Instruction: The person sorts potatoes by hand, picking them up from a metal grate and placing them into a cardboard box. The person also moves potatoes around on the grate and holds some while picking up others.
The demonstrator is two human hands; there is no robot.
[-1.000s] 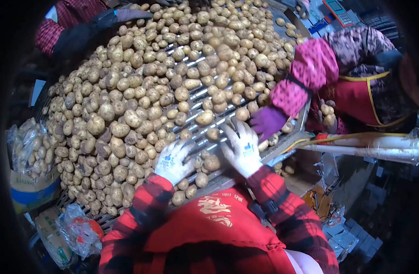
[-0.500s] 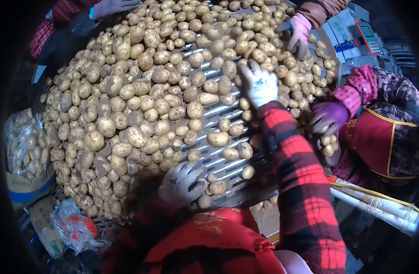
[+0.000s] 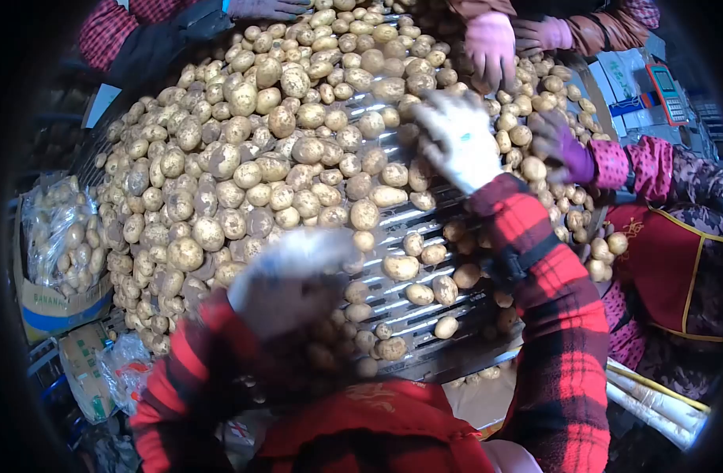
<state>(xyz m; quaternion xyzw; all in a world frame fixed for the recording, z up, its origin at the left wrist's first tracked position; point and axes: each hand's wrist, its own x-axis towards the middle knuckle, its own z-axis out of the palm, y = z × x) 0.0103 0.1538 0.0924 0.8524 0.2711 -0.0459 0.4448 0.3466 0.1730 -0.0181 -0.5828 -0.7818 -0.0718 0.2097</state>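
Note:
My right hand (image 3: 462,146), in a white work glove, reaches over the far middle of the potato heap (image 3: 243,169). Its fingers are apart and slightly curled, touching or just above potatoes there. Blurred by motion, my left hand (image 3: 292,272) is in a pale glove over the near part of the heap, and its fingers cannot be made out. Between the hands, metal slats (image 3: 424,225) show, with several loose potatoes (image 3: 401,268) lying on them.
Co-workers' gloved hands are at the heap: pink gloves (image 3: 491,51), a purple glove (image 3: 562,146) and a grey glove (image 3: 268,8). A banana carton (image 3: 65,303) with bagged potatoes stands left. A red-framed device (image 3: 667,94) lies on boxes at right. White tubes (image 3: 653,410) lie lower right.
My left hand has lifted and swung left and up from beside the slats. My right hand remains over the far potatoes. Co-workers' hands have shifted; a second pink glove now shows.

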